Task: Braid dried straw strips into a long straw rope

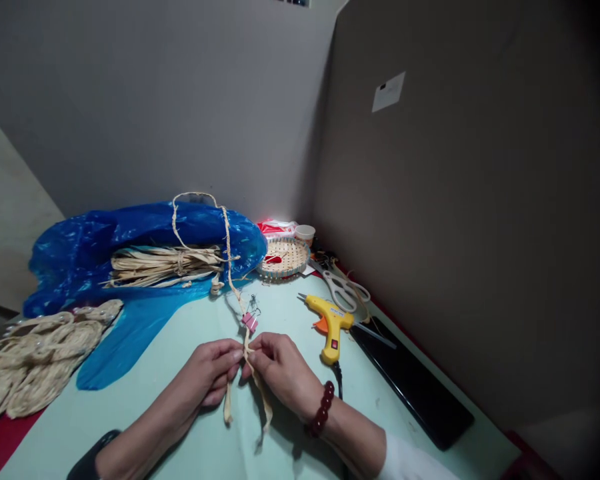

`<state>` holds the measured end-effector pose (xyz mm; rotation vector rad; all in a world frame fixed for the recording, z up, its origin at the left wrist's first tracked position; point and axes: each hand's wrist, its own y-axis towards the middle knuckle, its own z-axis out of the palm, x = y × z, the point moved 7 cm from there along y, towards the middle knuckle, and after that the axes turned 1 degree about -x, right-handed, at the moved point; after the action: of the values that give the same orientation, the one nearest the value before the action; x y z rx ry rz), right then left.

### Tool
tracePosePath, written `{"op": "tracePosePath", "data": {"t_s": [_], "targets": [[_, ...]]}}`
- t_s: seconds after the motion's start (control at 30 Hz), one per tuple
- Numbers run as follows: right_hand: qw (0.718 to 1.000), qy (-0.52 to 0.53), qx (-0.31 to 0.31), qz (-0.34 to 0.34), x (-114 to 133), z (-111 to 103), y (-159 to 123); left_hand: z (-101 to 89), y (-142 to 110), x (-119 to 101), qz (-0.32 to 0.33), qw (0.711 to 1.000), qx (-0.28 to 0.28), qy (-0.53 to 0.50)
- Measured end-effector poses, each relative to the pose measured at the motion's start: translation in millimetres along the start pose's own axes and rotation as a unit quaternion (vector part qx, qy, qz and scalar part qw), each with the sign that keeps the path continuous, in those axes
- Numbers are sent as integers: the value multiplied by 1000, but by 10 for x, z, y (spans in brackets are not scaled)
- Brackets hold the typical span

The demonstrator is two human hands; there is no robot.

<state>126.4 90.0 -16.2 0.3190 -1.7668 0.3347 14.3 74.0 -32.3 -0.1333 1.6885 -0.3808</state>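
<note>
A pale braided straw cord [228, 247] runs down from the back of the table through a pink binder clip [250, 322]. Just below the clip, my left hand [213, 370] pinches the strands from the left. My right hand [280, 367], with a dark red bead bracelet [323, 410] on its wrist, pinches them from the right, close against the left. Loose strand ends [265, 403] hang below the fingers onto the pale green tabletop. The fingertips partly hide the point where the strands cross.
A yellow glue gun [331, 325], grey scissors [341, 288] and a black flat object [415, 387] lie to the right. Behind are a woven basket [287, 265], a white cup [305, 233] and a straw bundle [155, 265] on a blue plastic bag [80, 243]. Woven straw pieces [45, 367] lie left.
</note>
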Motion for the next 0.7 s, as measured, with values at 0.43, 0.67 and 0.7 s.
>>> {"op": "tracePosePath", "data": {"t_s": [0.43, 0.67, 0.7], "targets": [[946, -312, -36, -83, 261, -38, -143, -76, 30, -17, 31, 995, -53, 83], [876, -450, -76, -155, 347, 57, -293, -88, 41, -62, 85, 987, -79, 113], [859, -473, -83, -176, 369, 84, -321, -90, 50, -50, 87, 987, -79, 111]]}}
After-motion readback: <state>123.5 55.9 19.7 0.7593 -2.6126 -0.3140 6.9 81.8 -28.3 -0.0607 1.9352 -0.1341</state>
